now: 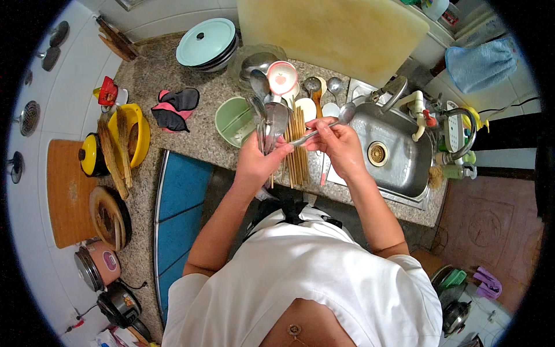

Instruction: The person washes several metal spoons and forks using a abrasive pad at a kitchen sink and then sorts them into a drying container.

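My left hand (pixel 259 161) is closed around a bunch of metal spoons (pixel 276 121). Between both hands lies a single metal spoon (pixel 346 113), its bowl pointing up and right; the fingers of my right hand (pixel 340 145) grip it, and my left thumb touches its handle end. Under and beside the hands, wooden chopsticks (pixel 296 160) lie on the granite counter. A green divided utensil holder (pixel 234 121) stands just left of the bunch. Beyond the hands are a ceramic spoon with a red rim (pixel 282 77), a slotted ladle (pixel 312 84) and a small metal ladle (pixel 334 85).
At the right is a steel sink (pixel 399 143) with a faucet (pixel 392 93). A large cutting board (pixel 329 34) leans at the back. Stacked bowls under a light blue lid (pixel 206 41), pink-and-black mitts (pixel 175 108) and a yellow basin (pixel 141 139) stand or lie at the left.
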Available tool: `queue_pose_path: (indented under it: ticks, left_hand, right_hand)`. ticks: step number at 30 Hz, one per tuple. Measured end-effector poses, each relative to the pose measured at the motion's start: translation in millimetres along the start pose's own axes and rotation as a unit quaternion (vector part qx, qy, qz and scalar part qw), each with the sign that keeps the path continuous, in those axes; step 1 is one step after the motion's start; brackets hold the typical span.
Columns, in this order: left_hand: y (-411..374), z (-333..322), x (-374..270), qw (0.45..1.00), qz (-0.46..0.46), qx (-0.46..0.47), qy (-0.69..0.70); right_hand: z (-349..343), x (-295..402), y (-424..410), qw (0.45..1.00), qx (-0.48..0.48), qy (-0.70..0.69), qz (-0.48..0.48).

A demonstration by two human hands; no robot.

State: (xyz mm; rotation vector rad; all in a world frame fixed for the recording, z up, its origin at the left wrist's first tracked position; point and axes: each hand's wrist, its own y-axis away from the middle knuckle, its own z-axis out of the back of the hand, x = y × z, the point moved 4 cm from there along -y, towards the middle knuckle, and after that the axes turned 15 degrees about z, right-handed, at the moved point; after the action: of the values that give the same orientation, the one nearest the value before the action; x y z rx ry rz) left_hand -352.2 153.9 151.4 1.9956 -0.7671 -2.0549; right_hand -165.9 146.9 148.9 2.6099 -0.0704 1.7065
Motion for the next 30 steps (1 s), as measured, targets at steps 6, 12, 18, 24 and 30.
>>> queue_pose_path:
  ticks: [6,12,18,24,30]
  left_hand:
    - [-2,2,4,1.0,0.016,-0.015,-0.004]
    - [5,0,-1,0.999,0.034,0.001,0.037]
    - [9,3,-2,0.996,0.045,0.014,0.073]
    - [7,14,1,0.98,0.099,0.109,0.135]
    - [4,23,24,0.959,0.158,0.18,0.151]
  right_hand:
    - [-1,0,-2,0.998,0.033,0.041,0.021]
    - [-1,-3,-1,0.996,0.012,0.069,0.055]
    - [-4,-9,-1,0.997,0.022,0.066,0.045]
    - [10,12,-2,0.991,0.059,0.023,0.119]
    - [19,37,-17,0.935,0.136,0.162,0.284]
